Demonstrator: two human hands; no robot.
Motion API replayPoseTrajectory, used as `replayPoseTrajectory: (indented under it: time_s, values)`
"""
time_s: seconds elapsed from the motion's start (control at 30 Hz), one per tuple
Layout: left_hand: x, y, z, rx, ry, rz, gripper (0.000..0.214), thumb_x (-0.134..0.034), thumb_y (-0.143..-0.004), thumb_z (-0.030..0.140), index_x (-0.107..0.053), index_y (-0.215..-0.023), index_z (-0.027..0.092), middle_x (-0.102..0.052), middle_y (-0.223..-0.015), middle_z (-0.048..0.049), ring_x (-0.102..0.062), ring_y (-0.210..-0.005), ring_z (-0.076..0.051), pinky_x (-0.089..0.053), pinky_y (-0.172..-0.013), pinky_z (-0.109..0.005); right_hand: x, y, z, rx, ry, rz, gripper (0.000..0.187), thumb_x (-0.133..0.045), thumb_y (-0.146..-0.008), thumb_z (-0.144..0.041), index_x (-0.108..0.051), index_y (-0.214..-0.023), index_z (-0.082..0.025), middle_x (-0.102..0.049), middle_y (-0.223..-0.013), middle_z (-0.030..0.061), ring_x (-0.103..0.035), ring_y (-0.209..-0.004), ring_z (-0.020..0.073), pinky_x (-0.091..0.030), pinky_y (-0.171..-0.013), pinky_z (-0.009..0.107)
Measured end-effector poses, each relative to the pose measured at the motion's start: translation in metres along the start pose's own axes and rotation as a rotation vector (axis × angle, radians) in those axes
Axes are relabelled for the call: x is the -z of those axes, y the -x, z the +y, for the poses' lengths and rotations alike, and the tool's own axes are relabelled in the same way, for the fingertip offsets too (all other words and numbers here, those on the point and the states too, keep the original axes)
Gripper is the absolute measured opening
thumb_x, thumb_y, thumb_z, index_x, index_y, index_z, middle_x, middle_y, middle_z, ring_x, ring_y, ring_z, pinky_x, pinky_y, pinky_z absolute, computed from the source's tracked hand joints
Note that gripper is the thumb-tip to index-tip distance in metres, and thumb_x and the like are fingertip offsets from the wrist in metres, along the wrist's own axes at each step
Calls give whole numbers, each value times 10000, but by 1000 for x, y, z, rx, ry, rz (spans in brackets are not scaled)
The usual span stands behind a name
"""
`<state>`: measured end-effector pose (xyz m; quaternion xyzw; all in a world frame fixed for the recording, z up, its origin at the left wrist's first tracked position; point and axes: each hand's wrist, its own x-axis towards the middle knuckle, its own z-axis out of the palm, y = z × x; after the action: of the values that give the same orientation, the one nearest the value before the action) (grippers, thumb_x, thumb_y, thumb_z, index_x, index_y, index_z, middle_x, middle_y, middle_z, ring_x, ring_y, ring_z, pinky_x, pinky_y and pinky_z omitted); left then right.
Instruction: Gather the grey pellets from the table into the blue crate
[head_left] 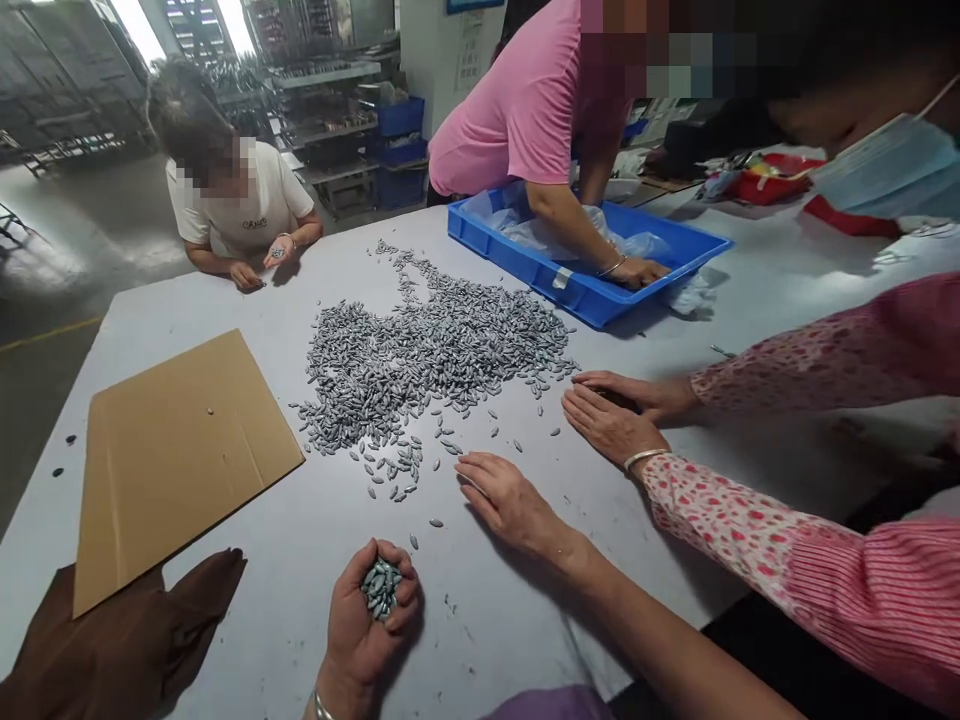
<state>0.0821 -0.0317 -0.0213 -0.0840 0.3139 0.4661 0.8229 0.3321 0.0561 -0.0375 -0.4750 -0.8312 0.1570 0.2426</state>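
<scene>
Cupped near the camera, the left hand holds a small bunch of grey pellets, fingers curled round them. Farther right, the right hand lies flat on the tabletop, fingers pressed together, beside loose pieces at the near edge of the big pellet pile. This looks like gathering; the next pick calls for pinching strays just left of those fingertips. Co-workers' hands rest right of the pile.

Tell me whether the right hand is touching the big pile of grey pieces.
Apart. The head view shows the right hand flat on the table, with bare tabletop and only scattered loose pieces between its fingertips and the big pile of grey pieces.
</scene>
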Motion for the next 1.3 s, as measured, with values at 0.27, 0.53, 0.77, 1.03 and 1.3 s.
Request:
replayPoseTrajectory:
  time_s: [0.27, 0.53, 0.77, 1.03, 1.3]
  values:
    - [-8, 18, 11, -123, 41, 38, 199, -591, -927, 220, -655, -761, 131, -564, -776, -60, -468, -574, -105, -306, -372, -151, -13, -50, -38, 130, 78, -208, 450, -473, -1000, -246, -528, -1431, -130, -458, -1549, 185, -391, -1454, 327, -341, -1200, 546]
    - [9, 29, 19, -211, 52, 60, 234, -544, -939, 188, -657, -745, 122, -550, -773, -67, -467, -581, -108, -327, -389, -151, -20, -53, -55, 307, 23, -375, 380, -487, -1017, -316, -588, -1375, -240, -504, -1520, 101, -336, -1471, 346, -322, -1177, 597]
    - [17, 25, 19, -212, -15, -39, 189, -593, -917, 206, -675, -764, 132, -580, -771, -70, -485, -588, -115, -340, -396, -153, -5, -33, -8, 94, 54, -73, 361, -419, -1030, -255, -643, -1280, -124, -619, -1367, 182, -522, -1324, 295, -419, -1151, 529]
    - [26, 22, 16, -222, 2, -58, 179, -618, -918, 227, -689, -787, 127, -586, -777, -70, -504, -600, -120, -352, -408, -164, -24, -37, -33, 154, 113, -178, 410, -478, -994, -221, -565, -1384, -130, -523, -1488, 198, -453, -1390, 354, -380, -1145, 614]
    - [24, 20, 19, -225, 16, -48, 171, -626, -908, 211, -682, -770, 128, -574, -766, -65, -485, -590, -115, -330, -394, -154, -12, -39, -16, 117, -40, 34, 333, -446, -1016, -222, -654, -1270, -170, -689, -1257, 156, -621, -1200, 270, -490, -1071, 520]
